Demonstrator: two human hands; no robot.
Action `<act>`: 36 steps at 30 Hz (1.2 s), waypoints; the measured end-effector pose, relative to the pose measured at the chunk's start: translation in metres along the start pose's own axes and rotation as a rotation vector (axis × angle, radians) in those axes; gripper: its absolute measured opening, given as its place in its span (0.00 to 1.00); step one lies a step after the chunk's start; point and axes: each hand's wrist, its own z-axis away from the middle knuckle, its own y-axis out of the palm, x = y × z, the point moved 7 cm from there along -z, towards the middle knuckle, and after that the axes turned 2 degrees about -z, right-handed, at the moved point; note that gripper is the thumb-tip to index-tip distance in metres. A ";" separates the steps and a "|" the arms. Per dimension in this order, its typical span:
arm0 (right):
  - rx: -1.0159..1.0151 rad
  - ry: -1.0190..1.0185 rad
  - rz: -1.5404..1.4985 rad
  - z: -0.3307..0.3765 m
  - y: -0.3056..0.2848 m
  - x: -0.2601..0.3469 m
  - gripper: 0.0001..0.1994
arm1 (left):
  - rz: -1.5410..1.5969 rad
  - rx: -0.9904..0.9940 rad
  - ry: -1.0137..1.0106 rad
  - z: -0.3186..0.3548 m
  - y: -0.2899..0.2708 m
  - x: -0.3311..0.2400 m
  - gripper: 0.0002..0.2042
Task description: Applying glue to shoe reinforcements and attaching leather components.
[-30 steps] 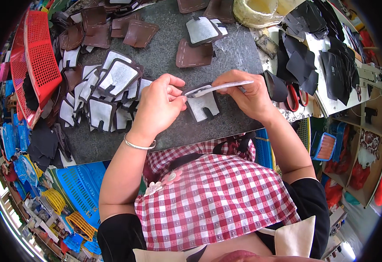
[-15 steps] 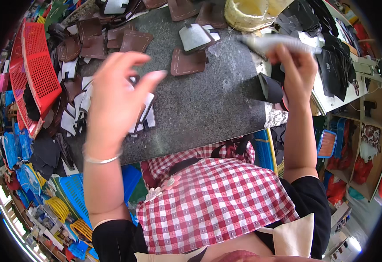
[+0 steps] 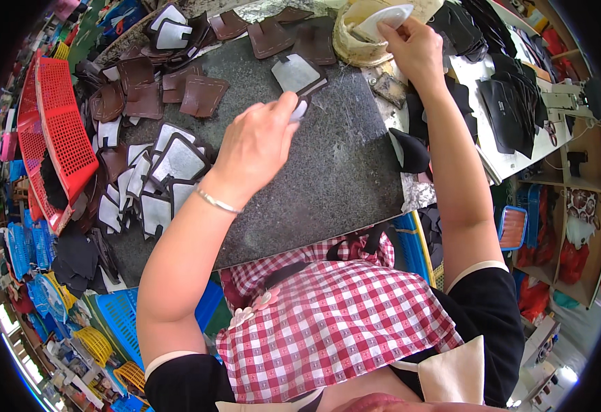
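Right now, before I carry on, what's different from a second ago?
The right hand, still holding the white tool, moved forward to the yellowish tub. The left hand moved forward and now appears to pinch a pale piece. The notched white-faced piece between the hands has left that spot. The tub and red basket stayed put.

Workshop, small-scale leather or leather-like goods by the look of it: dark worktable [image 3: 342, 165] with piles of cut, stitched brown pieces [image 3: 204, 95] and white-faced pieces [image 3: 180, 159], plus a residue-caked pot [image 3: 347, 52] at the far edge. Stacked black cutouts [image 3: 506, 113] on the right, red mesh basket [image 3: 63, 130] on the left, stuffed wooden shelving [image 3: 594, 165], checked work apron [image 3: 335, 323].
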 end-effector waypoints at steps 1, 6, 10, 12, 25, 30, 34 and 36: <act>0.027 0.124 -0.119 0.000 0.001 -0.015 0.14 | 0.002 0.007 0.004 0.004 -0.004 -0.009 0.14; 0.139 0.292 -0.780 -0.003 0.020 -0.052 0.12 | 0.686 0.413 -0.075 0.025 0.013 -0.037 0.19; 0.093 0.398 -0.965 0.001 0.023 -0.058 0.12 | 1.078 0.617 -0.133 0.041 0.041 -0.050 0.20; 0.013 0.395 -0.982 0.003 0.014 -0.074 0.12 | 1.173 0.725 -0.201 0.044 0.049 -0.051 0.20; 0.004 0.387 -1.200 0.072 -0.054 -0.007 0.09 | -0.152 0.223 -0.120 0.023 0.021 -0.029 0.25; 0.101 0.458 -1.289 0.121 -0.060 0.015 0.08 | 0.042 0.133 -0.062 0.048 0.031 -0.011 0.24; 0.160 0.500 -1.322 0.146 -0.062 0.020 0.07 | 0.394 0.307 -0.093 0.051 0.026 -0.013 0.26; 0.164 0.521 -1.332 0.153 -0.062 0.022 0.07 | 0.373 0.359 -0.178 0.045 0.025 -0.002 0.23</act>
